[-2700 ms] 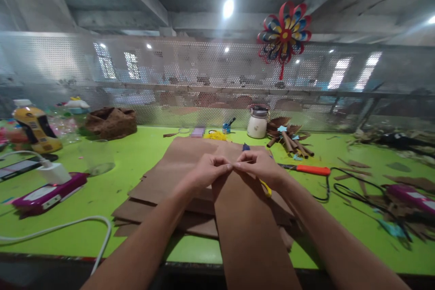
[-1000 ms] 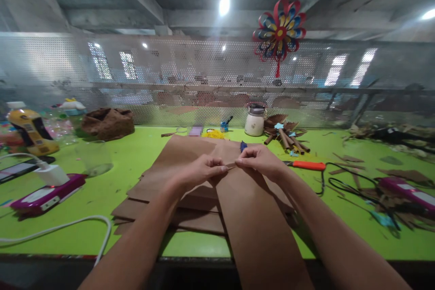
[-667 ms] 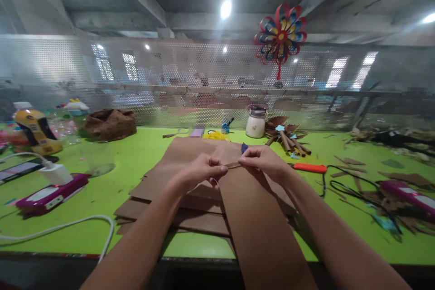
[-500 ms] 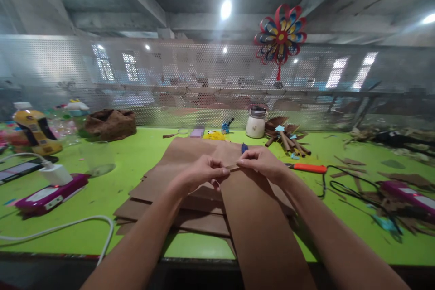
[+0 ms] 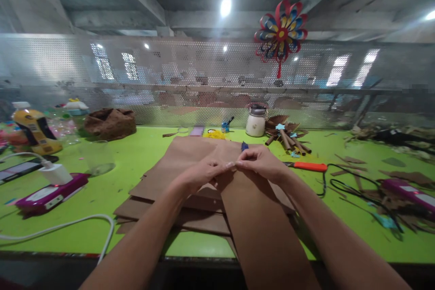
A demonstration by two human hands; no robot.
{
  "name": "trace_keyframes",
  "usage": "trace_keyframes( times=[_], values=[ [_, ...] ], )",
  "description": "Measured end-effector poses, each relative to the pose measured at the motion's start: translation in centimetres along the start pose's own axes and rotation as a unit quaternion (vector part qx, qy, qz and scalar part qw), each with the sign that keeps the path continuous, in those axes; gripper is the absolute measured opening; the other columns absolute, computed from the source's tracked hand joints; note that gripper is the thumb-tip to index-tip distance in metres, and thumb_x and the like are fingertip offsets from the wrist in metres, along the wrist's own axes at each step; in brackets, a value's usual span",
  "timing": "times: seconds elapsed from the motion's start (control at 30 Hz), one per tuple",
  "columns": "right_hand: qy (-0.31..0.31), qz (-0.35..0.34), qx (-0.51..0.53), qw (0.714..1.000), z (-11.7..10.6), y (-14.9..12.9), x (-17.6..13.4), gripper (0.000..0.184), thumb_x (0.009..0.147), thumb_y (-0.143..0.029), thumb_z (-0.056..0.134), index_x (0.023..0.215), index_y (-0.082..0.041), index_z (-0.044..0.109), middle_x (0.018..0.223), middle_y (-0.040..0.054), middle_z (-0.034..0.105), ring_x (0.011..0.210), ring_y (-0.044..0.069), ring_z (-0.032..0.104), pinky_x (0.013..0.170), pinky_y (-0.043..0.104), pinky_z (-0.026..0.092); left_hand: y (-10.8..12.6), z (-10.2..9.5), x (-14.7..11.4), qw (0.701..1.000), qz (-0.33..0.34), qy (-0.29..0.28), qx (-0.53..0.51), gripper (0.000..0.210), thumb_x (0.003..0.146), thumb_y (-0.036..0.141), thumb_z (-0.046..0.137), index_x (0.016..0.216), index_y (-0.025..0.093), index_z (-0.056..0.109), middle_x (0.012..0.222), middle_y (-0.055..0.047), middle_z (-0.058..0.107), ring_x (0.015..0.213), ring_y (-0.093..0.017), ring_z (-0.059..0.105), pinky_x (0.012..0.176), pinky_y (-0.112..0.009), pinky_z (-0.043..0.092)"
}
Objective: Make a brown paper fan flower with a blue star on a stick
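Observation:
A long strip of brown sheet material [image 5: 261, 217], paper or thin foam, hangs from my fingers down past the table's front edge. My left hand [image 5: 204, 172] pinches its upper edge from the left, thumb against forefinger. Close beside it, my right hand [image 5: 260, 163] pinches the same edge, and the fingertips of both hands nearly touch. What the edge looks like under the fingers is mostly hidden. Beneath the hands lies an uneven stack of wider brown sheets [image 5: 183, 154]. A small dark blue object [image 5: 244, 146] shows just behind my right hand.
An orange-handled tool [image 5: 310, 166] with a black cord lies at the right, near brown scraps and a purple power strip [image 5: 408, 192]. Another purple power strip [image 5: 50, 195] and a clear cup [image 5: 98, 158] stand left. At the back are a white jar [image 5: 255, 122] and rolled brown pieces [image 5: 288, 140].
My left fingers have moved slightly right and up, closer to my right fingertips. The short stretch of strip edge seen between them is now mostly covered.

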State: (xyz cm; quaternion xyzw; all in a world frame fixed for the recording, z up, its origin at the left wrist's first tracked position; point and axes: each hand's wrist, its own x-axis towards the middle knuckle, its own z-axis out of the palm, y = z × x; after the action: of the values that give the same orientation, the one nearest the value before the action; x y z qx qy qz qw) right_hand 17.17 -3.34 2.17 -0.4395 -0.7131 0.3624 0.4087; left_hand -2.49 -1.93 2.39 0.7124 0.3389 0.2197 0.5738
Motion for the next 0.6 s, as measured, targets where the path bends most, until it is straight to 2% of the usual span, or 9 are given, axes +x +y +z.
trace_keyframes(
  times=[0.23,0.4,0.6],
  values=[
    [-0.017,-0.015,-0.015,1.0,0.03,0.13,-0.03,0.02,0.067,-0.032,0.064,0.068,-0.012,0.065,0.061,0.0014,0.06,0.055,0.009,0.048,0.053,0.021,0.037,0.07,-0.38,-0.11,0.999,0.031,-0.039,0.012,0.04,0.073,0.047,0.054,0.055,0.012,0.051,0.049,0.003,0.04,0.048,-0.006,0.034,0.05,-0.021,0.029],
    [-0.023,-0.032,-0.038,0.999,0.0,0.29,0.03,0.02,0.068,-0.032,0.062,0.069,-0.013,0.066,0.062,0.0012,0.061,0.057,0.01,0.051,0.054,0.021,0.038,-0.19,-0.4,0.19,0.999,0.007,-0.036,0.016,0.04,0.07,0.048,0.057,0.055,0.012,0.053,0.049,0.003,0.043,0.048,-0.007,0.037,0.05,-0.022,0.032],
    [-0.012,-0.041,-0.095,0.995,0.01,-0.15,-0.06,0.019,0.069,-0.031,0.06,0.068,-0.013,0.067,0.065,0.0019,0.063,0.061,0.012,0.052,0.058,0.023,0.04,-0.26,-0.45,0.36,1.0,0.004,-0.005,0.025,0.039,0.067,0.046,0.062,0.053,0.011,0.056,0.045,0.002,0.045,0.047,-0.007,0.038,0.048,-0.022,0.026]
  ],
)
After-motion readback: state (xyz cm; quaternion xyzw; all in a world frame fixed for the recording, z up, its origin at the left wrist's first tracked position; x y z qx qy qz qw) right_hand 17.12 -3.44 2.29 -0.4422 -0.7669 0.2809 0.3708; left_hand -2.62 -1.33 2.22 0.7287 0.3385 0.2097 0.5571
